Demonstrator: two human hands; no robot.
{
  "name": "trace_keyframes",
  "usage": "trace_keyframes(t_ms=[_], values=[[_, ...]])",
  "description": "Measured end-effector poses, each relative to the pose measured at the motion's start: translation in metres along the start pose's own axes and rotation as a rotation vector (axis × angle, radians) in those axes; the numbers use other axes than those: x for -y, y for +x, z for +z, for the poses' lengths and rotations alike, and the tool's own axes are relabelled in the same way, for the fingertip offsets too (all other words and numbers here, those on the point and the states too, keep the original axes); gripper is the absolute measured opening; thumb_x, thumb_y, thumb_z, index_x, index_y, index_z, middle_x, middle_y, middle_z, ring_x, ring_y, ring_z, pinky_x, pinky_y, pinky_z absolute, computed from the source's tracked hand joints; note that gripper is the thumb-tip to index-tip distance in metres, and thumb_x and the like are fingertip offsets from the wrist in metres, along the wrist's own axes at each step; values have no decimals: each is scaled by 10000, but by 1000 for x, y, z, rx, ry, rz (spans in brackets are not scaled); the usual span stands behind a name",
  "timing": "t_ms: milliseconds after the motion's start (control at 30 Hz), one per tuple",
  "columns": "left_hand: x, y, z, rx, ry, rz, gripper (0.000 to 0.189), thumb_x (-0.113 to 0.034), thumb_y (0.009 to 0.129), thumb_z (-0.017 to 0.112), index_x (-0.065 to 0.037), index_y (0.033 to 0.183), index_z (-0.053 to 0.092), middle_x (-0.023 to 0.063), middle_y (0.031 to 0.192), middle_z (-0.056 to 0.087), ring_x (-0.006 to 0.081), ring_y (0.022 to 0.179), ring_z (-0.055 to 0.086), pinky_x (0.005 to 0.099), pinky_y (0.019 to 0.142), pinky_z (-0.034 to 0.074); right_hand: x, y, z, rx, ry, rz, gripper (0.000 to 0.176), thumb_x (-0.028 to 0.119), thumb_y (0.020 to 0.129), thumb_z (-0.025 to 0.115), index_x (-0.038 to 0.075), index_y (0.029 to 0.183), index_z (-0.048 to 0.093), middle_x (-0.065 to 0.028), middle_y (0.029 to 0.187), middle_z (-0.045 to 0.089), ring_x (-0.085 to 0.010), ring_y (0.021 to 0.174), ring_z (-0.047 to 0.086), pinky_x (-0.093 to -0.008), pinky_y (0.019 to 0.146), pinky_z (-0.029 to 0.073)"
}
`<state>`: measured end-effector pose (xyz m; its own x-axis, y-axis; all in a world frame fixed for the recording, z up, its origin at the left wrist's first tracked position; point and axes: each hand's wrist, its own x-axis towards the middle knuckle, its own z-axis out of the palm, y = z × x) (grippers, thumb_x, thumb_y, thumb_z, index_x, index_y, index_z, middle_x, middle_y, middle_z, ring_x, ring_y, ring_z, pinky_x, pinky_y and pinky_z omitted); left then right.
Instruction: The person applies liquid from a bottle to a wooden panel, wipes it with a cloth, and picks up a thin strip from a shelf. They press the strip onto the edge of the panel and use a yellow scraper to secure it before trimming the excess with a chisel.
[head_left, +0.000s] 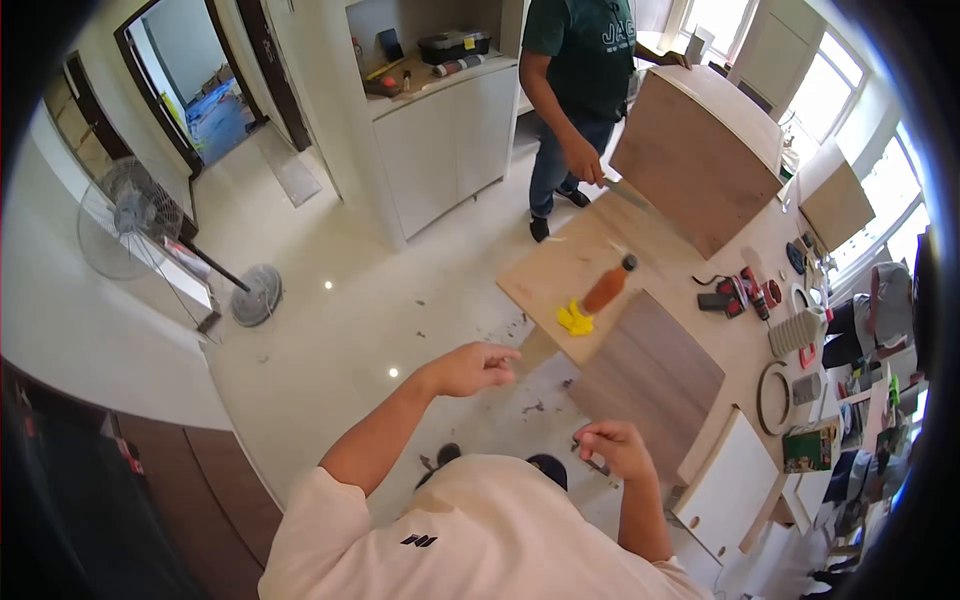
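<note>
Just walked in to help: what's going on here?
The wearer's left hand hovers and looks empty; I can't tell whether the right hand holds something small. Across the table, a co-worker grips what looks like a flat blade, the other hand on top of a box-like wooden piece. A wood-grain panel, an orange bottle and a yellow cloth are on the table.

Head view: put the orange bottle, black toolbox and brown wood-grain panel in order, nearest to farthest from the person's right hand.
From the right hand:
1. Brown wood-grain panel, just ahead.
2. Orange bottle, farther ahead, beside the yellow cloth.
3. Black toolbox, across the room, ahead and left.
</note>
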<state>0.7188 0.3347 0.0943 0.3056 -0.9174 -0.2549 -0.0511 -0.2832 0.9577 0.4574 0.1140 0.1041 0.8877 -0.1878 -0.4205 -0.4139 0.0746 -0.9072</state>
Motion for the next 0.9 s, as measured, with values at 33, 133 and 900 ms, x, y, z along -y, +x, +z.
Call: trace_keyframes(t_ms=[33, 133, 900], values=[[-3, 0, -30, -55, -11, -6, 440, -132, 924, 621, -1, 1331, 514, 47, 1034, 664, 123, 930, 604, 287, 883, 476, 5, 23, 20, 50, 3, 36, 162, 157, 905, 663, 1, 933, 695, -25, 704, 649, -95, 645, 585, -246, 611, 465], [-10, 34, -120, -176, 170, 68, 391, -114, 926, 624, 16, 1286, 549, 39, 981, 672, 114, 889, 607, 279, 835, 487, 17, 80, 58, 177, -15, 62, 186, 204, 927, 648, 26, 894, 689, -6, 674, 634, -83, 633, 574, -238, 594, 451], [-6, 460, -765, -930, 939, -240, 225, -73, 845, 516, 52, 927, 684, 288, 980, 663, 414, 980, 650, 481, 845, 522, 140, 444, 62, -448, 210, 48, 242, 117, 900, 663, 8, 1111, 614, -52, 941, 657, -130, 879, 612, -265, 768, 506]])
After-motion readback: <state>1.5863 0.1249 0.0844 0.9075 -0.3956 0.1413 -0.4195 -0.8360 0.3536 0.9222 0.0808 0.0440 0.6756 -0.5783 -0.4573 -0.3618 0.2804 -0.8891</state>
